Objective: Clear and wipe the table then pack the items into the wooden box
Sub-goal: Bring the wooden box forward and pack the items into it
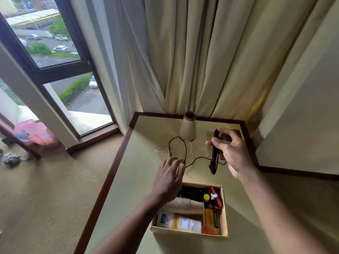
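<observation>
My right hand [230, 149] grips a black neckband headset [214, 156] and holds it above the cream table [135, 180]. A thin black cable [185, 149] trails from it and loops across the tabletop. My left hand [169, 175] reaches with straight fingers to that cable's near end, just touching it. A white cable [165, 149] lies beside the black loop. The wooden box [224, 213] stands on the near part of the table and holds a black remote [190, 193], paper cups [183, 205], a white tube [178, 223], an orange carton [211, 223] and a red item [214, 198].
A cream cone-shaped vase [188, 128] with a brown rim stands at the back of the table. Curtains [192, 52] hang behind it, a wall is on the right. The table's dark left edge [110, 175] drops to carpet; a window is at far left.
</observation>
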`<state>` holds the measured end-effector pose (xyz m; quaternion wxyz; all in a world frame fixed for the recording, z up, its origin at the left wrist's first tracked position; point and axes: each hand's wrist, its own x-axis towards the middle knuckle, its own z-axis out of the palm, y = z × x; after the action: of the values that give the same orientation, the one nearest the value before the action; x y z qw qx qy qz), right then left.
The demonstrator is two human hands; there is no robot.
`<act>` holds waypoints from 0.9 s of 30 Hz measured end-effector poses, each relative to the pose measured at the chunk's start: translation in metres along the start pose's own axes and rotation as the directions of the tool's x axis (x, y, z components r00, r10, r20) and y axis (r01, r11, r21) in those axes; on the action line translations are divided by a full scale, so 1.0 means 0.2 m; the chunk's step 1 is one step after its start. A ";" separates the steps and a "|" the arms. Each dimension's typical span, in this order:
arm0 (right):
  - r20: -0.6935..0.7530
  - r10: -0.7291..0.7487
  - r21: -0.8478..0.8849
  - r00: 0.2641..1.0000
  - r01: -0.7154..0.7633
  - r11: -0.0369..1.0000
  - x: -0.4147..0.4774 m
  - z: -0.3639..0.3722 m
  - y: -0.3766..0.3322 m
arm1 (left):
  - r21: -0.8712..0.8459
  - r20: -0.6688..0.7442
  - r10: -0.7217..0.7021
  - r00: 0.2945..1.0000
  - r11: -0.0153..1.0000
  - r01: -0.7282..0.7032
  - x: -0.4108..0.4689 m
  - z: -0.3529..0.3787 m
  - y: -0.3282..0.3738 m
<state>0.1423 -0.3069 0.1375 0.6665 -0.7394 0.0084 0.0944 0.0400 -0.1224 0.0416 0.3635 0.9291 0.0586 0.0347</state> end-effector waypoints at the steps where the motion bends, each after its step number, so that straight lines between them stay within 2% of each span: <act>1: 0.023 -0.018 0.032 1.000 0.017 0.999 -0.04 -0.01 -0.04 | -0.109 -0.002 0.053 0.999 0.993 -0.053 0.00 -0.04 0.11; 3: 0.044 -0.043 0.114 0.998 0.037 0.993 -0.13 -0.02 -0.10 | -0.273 0.083 0.155 0.984 0.954 -0.127 -0.02 -0.10 0.29; 5: 0.065 -0.054 0.206 0.996 0.039 0.978 -0.19 -0.02 -0.15 | -0.372 0.148 0.203 0.968 0.919 -0.135 -0.05 -0.13 0.40; 8: 0.065 -0.111 0.226 0.992 0.094 0.970 -0.29 -0.05 -0.20 | -0.589 0.114 0.239 0.964 0.798 -0.128 -0.12 -0.19 0.49; 10: 0.066 -0.181 0.177 0.981 0.167 0.970 -0.36 -0.10 -0.21 | -0.731 0.129 0.279 0.952 0.675 -0.098 -0.17 -0.26 0.52; 13: 0.125 -0.306 -0.150 0.944 0.323 0.934 -0.45 -0.12 -0.16 | -0.902 0.187 0.371 0.910 0.431 0.010 -0.25 -0.40 0.61; 15: 0.133 -0.318 -0.305 0.939 0.344 0.888 -0.49 -0.08 -0.12 | -0.951 0.214 0.376 0.902 0.290 0.105 -0.28 -0.49 0.67; 18: 0.161 -0.291 -0.257 0.943 0.325 0.910 -0.52 -0.01 -0.07 | -0.978 0.208 0.376 0.903 0.078 0.193 -0.25 -0.56 0.75; 20: 0.262 -0.228 -0.169 0.938 0.277 0.946 -0.55 0.03 -0.05 | -0.978 0.178 0.390 0.903 -0.032 0.206 -0.20 -0.61 0.78; 22: 0.361 -0.203 -0.082 0.910 0.248 0.965 -0.58 0.06 -0.05 | -0.988 0.114 0.394 0.912 -0.053 0.147 -0.16 -0.65 0.80; 23: 0.395 -0.184 -0.032 0.900 0.213 0.977 -0.59 0.06 -0.05 | -0.995 0.078 0.388 0.918 -0.034 0.098 -0.14 -0.67 0.81; 25: 0.422 -0.159 -0.020 0.892 0.184 0.983 -0.60 0.06 -0.07 | -0.998 0.006 0.357 0.934 0.062 -0.017 -0.10 -0.72 0.83; 27: 0.430 -0.196 -0.125 0.881 0.273 0.954 -0.62 0.06 -0.09 | -0.957 -0.093 0.343 0.935 0.229 -0.179 -0.07 -0.76 0.85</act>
<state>0.0213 -0.3071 0.1735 0.5891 -0.7560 -0.2312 0.1672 0.0247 -0.1462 0.2673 0.8377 0.5202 -0.1554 0.0590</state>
